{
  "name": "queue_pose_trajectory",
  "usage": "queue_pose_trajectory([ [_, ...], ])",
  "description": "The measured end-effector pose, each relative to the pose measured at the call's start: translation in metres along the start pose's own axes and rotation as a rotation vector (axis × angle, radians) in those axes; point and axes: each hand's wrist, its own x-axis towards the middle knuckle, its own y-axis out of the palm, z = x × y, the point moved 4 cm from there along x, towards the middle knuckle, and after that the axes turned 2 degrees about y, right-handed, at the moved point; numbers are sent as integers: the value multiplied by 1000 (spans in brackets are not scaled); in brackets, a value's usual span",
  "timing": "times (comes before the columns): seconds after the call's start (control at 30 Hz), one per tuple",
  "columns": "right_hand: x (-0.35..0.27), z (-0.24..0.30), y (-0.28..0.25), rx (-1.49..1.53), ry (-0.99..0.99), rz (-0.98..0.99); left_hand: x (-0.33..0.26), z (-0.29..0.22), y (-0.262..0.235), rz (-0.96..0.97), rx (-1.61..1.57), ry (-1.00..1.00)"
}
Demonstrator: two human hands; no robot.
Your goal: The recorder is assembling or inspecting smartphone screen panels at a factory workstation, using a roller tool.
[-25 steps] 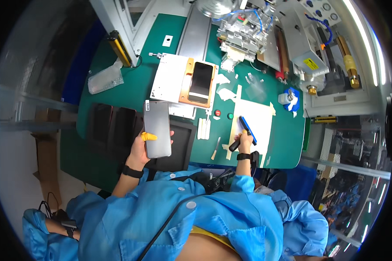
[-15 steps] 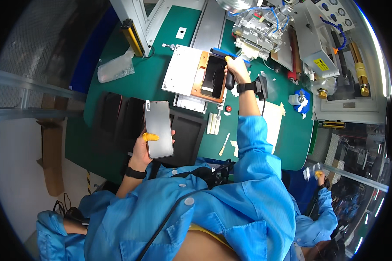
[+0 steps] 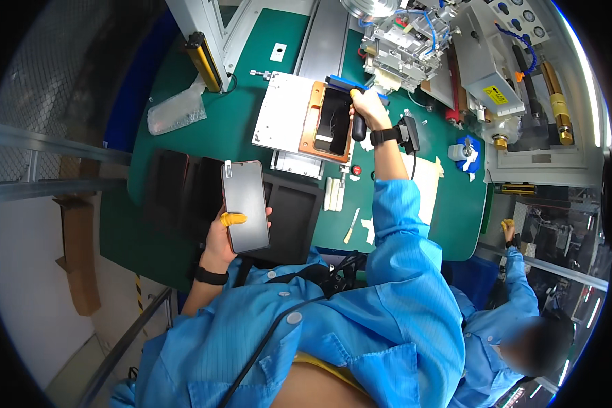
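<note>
My left hand (image 3: 219, 234) holds a smartphone (image 3: 246, 204) with its grey face up, over the black trays. A yellow finger cot covers the thumb lying across the phone, and a small clear tab sticks out at the phone's top left corner. My right hand (image 3: 368, 109) is closed around the black handle of a blue roller (image 3: 343, 83). The roller's long head lies over the far end of an orange-brown fixture frame (image 3: 311, 122). Inside that frame lies a dark, glossy phone-sized panel (image 3: 332, 126), partly hidden by my hand.
Black foam trays (image 3: 289, 221) lie near left on the green table (image 3: 251, 122). A bubble-wrap bag (image 3: 177, 112) is at far left. A metal machine (image 3: 404, 54) stands at the back right, near a small bottle (image 3: 459, 152). Another person (image 3: 503, 333) works at lower right.
My hands, the phone and the roller have barely moved. At lower right the other person's arm has reached farther up, and the clear item at that hand no longer shows.
</note>
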Motion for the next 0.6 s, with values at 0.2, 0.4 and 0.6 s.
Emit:
queue_pose_trajectory([
  [0.2, -140, -50, 24, -491, -234, -94, -9, -1, -14, -20, 41, 21],
  [0.4, -70, 11, -3, -397, -190, -164, -6, 0, -3, -59, 3, -92],
  [0.6, -9, 8, 16, -71, -81, -135, -11, 5, 4, -60, 39, -1],
])
